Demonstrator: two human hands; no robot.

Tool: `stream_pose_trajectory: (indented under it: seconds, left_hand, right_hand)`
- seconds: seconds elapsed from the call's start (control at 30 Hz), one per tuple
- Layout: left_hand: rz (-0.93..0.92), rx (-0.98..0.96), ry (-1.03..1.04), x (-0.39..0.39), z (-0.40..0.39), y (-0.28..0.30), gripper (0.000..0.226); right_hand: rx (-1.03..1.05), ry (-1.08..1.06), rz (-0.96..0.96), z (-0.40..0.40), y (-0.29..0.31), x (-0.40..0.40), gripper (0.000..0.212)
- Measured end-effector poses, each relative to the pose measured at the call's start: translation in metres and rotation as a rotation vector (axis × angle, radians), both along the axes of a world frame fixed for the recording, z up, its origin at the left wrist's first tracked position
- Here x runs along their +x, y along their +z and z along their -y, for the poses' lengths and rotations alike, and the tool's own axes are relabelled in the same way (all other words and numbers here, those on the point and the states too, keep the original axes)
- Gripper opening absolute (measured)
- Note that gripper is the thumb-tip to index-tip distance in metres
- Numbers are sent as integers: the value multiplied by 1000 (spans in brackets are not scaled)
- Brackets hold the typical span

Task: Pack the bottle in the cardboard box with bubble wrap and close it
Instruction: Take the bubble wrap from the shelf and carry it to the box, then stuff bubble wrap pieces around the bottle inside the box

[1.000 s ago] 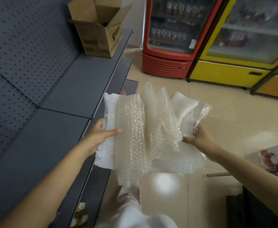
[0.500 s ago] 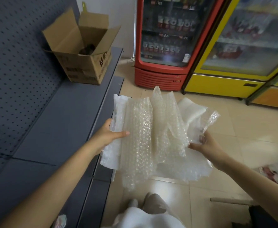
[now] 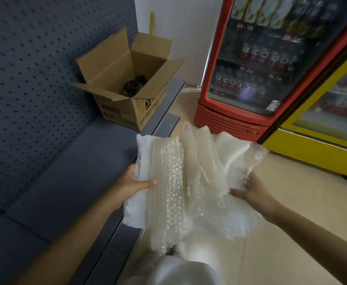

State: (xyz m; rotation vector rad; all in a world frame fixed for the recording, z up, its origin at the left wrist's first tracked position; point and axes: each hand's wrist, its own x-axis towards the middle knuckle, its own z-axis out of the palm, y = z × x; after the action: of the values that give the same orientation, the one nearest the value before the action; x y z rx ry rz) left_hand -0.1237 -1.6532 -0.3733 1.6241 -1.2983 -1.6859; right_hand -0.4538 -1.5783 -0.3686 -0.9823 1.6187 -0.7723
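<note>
Head view shows the left hand (image 3: 134, 183) with thumb laid over the top and fingers tucked beneath, clamped on the left edge of the bubble wrap (image 3: 189, 182). The right hand (image 3: 250, 190) pinches the opposite edge from under the sheet, its fingers mostly hidden by the plastic. Between them the wrap hangs in loose, rippled folds over the floor, with a plainer white layer showing at its left edge. It looks very light, limp and somewhat slick, so holding it at two spread edges seems right. Farther off, on the grey shelf (image 3: 70, 171), stands the cardboard box (image 3: 135, 108), flaps open. A dark object (image 3: 134, 85) lies inside, likely the bottle, though I cannot tell for sure. A red fridge (image 3: 257, 64) stands beyond.
</note>
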Motion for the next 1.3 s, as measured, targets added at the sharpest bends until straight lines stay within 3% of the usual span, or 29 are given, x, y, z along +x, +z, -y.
stream_pose_trajectory:
  seconds: [0.27,0.47,0.63,0.67,0.73,0.8,0.87,0.97,1.1,1.2,1.3]
  left_hand:
    - [-7,50,175,37,34,-6,37]
    - [-37,98,391,92,30,-13,73]
    - [-13,93,587,120,11,-13,77]
    - [8,93,610,123,9,-9,90]
    - [2,126,640,131,3,-9,136]
    - [64,152,721,135,-2,-7,153]
    - [101,183,817,135,-9,-10,146]
    - [28,161,960,130,-17,-13,109]
    - [0,119,1050,121,-16,-16,91]
    - [-13,121,1118,119,-11,-22,74]
    - [-3,123,1160,120,-10,-33,74]
  right_hand:
    - [67,219,-5,97,-6,33,70]
    - [115,442,-17,158,-15,89,76]
    - [127,661,-58,203,-21,141,89]
    - [122,706,-61,212,-22,151,91]
    - [121,779,-69,228,-25,171,88]
    - [107,848,-83,244,-27,190,81]
    - [95,929,-67,263,-27,206,75]
    - [96,1034,-24,292,-26,230,69]
    - [86,1071,62,325,-31,254,60]
    - [41,1069,-30,341,-46,270,50]
    - [55,1014,-120,351,-60,281,25]
